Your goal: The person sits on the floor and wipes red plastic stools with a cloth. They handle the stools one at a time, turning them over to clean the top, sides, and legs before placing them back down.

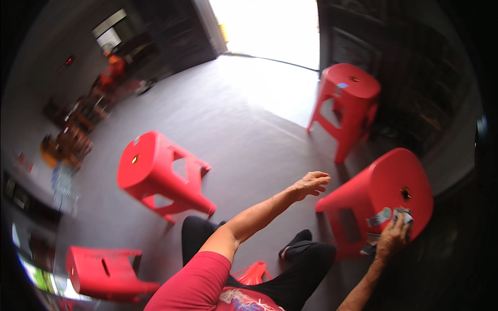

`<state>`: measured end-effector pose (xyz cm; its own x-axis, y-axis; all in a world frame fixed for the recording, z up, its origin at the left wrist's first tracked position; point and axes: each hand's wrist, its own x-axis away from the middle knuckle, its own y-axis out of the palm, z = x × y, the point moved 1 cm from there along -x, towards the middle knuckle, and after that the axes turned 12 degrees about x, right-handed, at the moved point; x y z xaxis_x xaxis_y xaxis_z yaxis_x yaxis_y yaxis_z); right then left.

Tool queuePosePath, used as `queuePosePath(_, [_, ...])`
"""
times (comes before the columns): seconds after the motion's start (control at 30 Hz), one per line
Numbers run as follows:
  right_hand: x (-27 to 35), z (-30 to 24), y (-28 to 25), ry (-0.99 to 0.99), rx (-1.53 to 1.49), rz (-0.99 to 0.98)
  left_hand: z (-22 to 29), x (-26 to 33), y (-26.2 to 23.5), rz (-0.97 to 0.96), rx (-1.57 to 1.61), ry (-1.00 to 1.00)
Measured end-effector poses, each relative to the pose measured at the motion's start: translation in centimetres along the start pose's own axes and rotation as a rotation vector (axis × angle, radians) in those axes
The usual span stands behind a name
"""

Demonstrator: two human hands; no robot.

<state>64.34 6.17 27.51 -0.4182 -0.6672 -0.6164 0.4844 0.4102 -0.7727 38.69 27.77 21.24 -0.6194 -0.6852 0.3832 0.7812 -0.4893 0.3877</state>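
My right hand (391, 239) lies on several small grey cards (381, 216) spread on the seat of a red plastic stool (386, 181) at my right, fingers curled over them. My left hand (311, 184) is stretched out in the air over the dark floor just left of that stool, fingers loosely bent, nothing in it. My left arm has a red sleeve; my legs in black trousers (306, 259) are below it.
A second red stool (350, 85) stands upright by the bright doorway (270, 26), a small blue item on its seat. Two more red stools lie tipped, one at mid-left (150, 166) and one at lower left (104, 269). A red-orange plastic bag (251, 272) sits by my legs. Clutter lines the left wall.
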Motion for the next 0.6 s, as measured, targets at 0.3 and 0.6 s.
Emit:
queuePosePath(0.3, [0.0, -0.1, 1.2, 0.014, 0.006, -0.015, -4.5, 25.5, -33.7, 1.31, 0.756, 0.38])
queuePosePath(0.6, [0.3, -4.1, 0.8, -0.047, -0.365, -0.137, -1.9, 44.6, -43.2, 1.588, 0.926, 0.813])
